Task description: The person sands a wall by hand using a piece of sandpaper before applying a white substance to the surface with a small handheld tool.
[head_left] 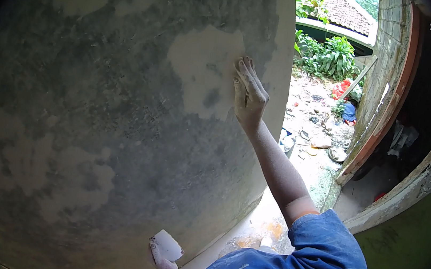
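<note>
My right hand (251, 96), coated in pale dust, reaches up to the large wall (134, 140). Its fingers are stretched out against the surface, at the edge of a light smooth patch (202, 63). I see nothing in that hand, though its palm side is hidden. Low in the view, my left hand (163, 264) grips a flat whitish piece (168, 245) with angular edges, held apart from my right hand and close to the lower wall. Its exact kind does not show. The wall is mottled dark grey with several pale patches.
Right of the wall's edge, an opening leads outside to rubble-strewn ground (319, 120), green plants (335, 58) and a tiled roof (344, 8). A reddish door frame (390, 113) stands beside a dark interior. A slanted stick (360, 77) leans by the block wall.
</note>
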`<move>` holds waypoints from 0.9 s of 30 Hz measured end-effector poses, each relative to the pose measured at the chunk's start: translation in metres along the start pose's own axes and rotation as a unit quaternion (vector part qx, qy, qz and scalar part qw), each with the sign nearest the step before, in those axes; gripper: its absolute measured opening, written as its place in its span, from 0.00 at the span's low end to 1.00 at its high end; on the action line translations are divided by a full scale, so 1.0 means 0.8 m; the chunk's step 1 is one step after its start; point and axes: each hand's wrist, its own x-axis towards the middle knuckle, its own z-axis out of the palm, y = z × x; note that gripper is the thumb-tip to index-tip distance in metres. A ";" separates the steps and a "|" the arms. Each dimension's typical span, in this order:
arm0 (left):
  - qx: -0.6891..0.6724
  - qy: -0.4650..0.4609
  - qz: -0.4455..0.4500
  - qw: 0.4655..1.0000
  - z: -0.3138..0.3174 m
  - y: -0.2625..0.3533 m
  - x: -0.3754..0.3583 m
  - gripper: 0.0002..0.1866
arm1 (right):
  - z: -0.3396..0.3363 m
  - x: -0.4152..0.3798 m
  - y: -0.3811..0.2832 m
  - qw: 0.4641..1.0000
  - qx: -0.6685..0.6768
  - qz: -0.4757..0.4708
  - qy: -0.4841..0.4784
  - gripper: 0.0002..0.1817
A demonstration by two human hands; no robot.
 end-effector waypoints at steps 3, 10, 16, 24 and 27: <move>0.000 -0.009 0.005 1.000 -0.002 -0.006 0.002 0.24 | 0.001 -0.004 0.002 1.000 -0.015 -0.019 -0.003 0.16; 0.000 0.021 0.028 0.999 -0.015 -0.030 0.012 0.25 | -0.018 -0.064 0.004 0.997 -0.047 0.000 -0.063 0.18; -0.018 0.034 0.016 0.999 -0.022 -0.041 0.017 0.22 | 0.009 0.018 0.010 1.000 -0.021 -0.015 0.002 0.19; 0.000 -0.005 0.007 1.000 -0.022 -0.048 0.018 0.25 | -0.020 -0.057 0.000 0.995 -0.011 -0.042 -0.092 0.18; -0.006 0.003 0.006 1.000 -0.018 -0.048 0.019 0.26 | -0.012 0.004 0.013 0.998 0.005 -0.050 -0.042 0.17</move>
